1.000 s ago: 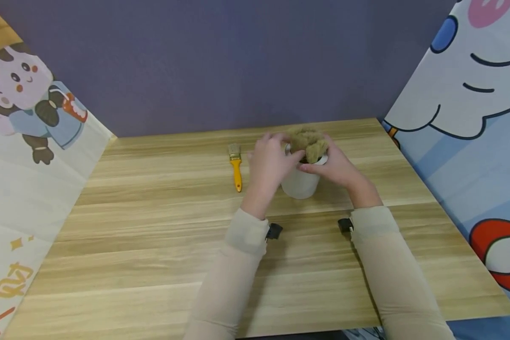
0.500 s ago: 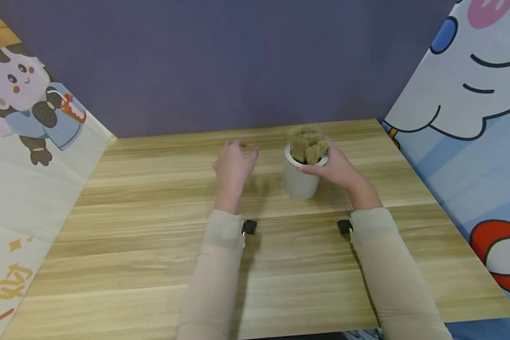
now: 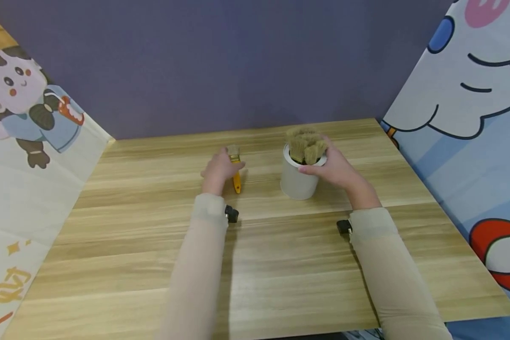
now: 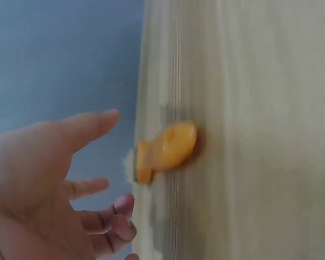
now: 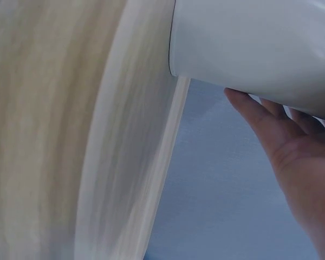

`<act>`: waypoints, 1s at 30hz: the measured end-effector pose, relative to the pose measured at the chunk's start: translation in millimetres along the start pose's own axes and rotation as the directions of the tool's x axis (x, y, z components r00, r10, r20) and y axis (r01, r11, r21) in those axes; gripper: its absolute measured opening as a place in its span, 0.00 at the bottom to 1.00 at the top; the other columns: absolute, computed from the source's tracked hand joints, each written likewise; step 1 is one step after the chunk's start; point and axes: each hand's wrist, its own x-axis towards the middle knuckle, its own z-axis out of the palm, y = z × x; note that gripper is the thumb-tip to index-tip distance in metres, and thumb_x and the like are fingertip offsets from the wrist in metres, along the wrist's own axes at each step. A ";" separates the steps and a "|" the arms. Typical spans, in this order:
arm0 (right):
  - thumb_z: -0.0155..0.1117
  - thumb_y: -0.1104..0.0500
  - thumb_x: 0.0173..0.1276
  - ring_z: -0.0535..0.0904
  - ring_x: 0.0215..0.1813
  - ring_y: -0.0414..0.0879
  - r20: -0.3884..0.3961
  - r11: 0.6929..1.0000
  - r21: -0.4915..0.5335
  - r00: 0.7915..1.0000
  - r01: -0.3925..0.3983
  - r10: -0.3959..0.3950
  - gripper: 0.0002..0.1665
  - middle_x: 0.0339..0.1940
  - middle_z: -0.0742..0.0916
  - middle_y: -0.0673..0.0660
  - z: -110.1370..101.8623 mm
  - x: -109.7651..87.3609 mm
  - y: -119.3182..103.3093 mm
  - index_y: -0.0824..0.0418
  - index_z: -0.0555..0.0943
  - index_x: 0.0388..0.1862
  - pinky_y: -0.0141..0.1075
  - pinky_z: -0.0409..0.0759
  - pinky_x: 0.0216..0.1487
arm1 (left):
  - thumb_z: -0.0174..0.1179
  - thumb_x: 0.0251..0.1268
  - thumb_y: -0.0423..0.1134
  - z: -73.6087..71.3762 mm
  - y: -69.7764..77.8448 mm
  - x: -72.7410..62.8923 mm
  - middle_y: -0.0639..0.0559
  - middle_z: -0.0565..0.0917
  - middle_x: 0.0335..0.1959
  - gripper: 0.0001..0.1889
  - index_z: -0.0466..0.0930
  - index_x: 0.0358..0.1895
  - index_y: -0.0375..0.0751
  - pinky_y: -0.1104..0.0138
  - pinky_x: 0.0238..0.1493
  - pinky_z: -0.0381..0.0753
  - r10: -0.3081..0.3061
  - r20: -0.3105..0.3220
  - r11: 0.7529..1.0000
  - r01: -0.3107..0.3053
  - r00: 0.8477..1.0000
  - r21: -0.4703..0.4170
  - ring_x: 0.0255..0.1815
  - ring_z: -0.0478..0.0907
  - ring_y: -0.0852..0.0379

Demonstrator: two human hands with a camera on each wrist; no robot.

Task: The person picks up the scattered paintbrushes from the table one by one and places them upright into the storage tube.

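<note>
A paintbrush [image 3: 236,183] with a yellow-orange handle lies on the table, its pale bristles toward the back wall. My left hand [image 3: 220,167] is just left of it, thumb reaching across its middle in the head view. In the left wrist view the fingers are spread, and a gap shows between them and the orange handle [image 4: 176,146]. To the right stands an upright white cylindrical container [image 3: 296,182] holding several brushes [image 3: 304,144], tan bristles up. My right hand [image 3: 339,166] grips its right side near the rim, thumb in front; its fingers [image 5: 252,108] lie along the wall.
The wood-grain table [image 3: 280,264] ends at a dark blue-grey wall [image 3: 246,66] behind. Cartoon-printed panels flank it, one on the left [image 3: 29,198] and one on the right [image 3: 463,156]. A small black camera [image 3: 232,214] sits at the left wrist.
My left hand has let go of the brushes in the container and moved left, past the lying paintbrush, then lowered beside it. The right hand keeps its hold on the container.
</note>
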 end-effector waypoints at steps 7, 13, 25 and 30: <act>0.82 0.52 0.64 0.62 0.85 0.60 0.000 1.000 0.004 1.000 0.022 -0.022 0.67 0.85 0.66 0.61 1.7 0.6 1.1 0.48 0.46 0.90 0.63 0.60 0.83 | 0.58 0.80 0.51 -16.4 -14.0 21.8 0.38 0.71 0.64 0.33 0.57 0.71 0.30 0.49 0.81 0.65 0.039 0.210 0.975 0.009 0.977 -0.224 0.73 0.69 0.41; 0.81 0.49 0.65 0.61 0.86 0.61 0.002 1.000 0.001 1.000 -0.002 0.002 0.69 0.86 0.65 0.61 0.4 -1.1 -0.8 0.47 0.43 0.91 0.64 0.60 0.83 | 0.55 0.81 0.57 -21.1 -14.0 32.6 0.39 0.67 0.58 0.36 0.57 0.70 0.28 0.54 0.68 0.71 -0.004 0.250 0.998 0.020 0.968 -0.060 0.58 0.67 0.47; 0.77 0.45 0.69 0.56 0.88 0.62 0.019 0.999 -0.055 1.000 -0.003 0.004 0.68 0.88 0.61 0.64 -4.4 -0.3 -2.9 0.50 0.38 0.91 0.64 0.56 0.85 | 0.55 0.80 0.47 -21.5 -6.3 33.3 0.51 0.68 0.32 0.16 0.72 0.32 0.43 0.64 0.40 0.70 0.048 0.225 0.999 -0.042 0.973 -0.034 0.35 0.67 0.54; 0.78 0.44 0.69 0.54 0.89 0.62 0.021 0.998 -0.052 0.999 -0.031 0.033 0.70 0.88 0.59 0.64 -3.5 -2.6 -3.5 0.49 0.37 0.91 0.64 0.55 0.85 | 0.53 0.77 0.43 -21.3 -12.7 31.3 0.47 0.70 0.40 0.11 0.68 0.33 0.44 0.62 0.45 0.72 0.015 0.217 0.993 0.011 0.976 -0.120 0.42 0.69 0.50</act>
